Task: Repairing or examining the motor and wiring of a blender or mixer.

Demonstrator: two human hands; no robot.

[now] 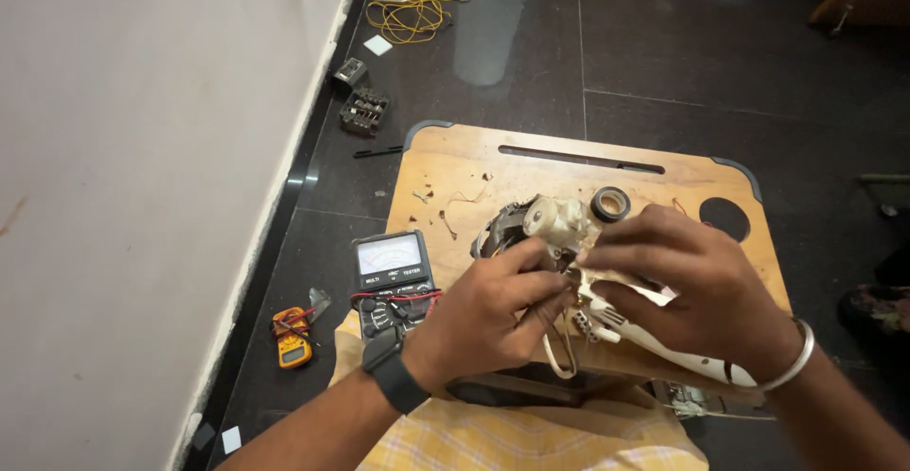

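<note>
The opened white appliance (588, 272) lies mid-bench (445, 163), its long axis running from the motor end at far left to the handle at near right. The left hand (488, 315) pinches its wiring, fingers together. The right hand (687, 277) clamps over its body. Open board lies far and left; a tape roll (610, 204) sits just beyond, a multimeter (391, 277) at the left edge.

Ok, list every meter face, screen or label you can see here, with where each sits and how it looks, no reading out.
Analog multimeter: at the wooden board's left edge, beside the left hand; black rectangular body, pale dial face on top, round selector knob below, red and black leads across it.
Small digital meter: on the dark floor near the wall; yellow-orange case, small grey screen.
No packages or signs visible.
</note>
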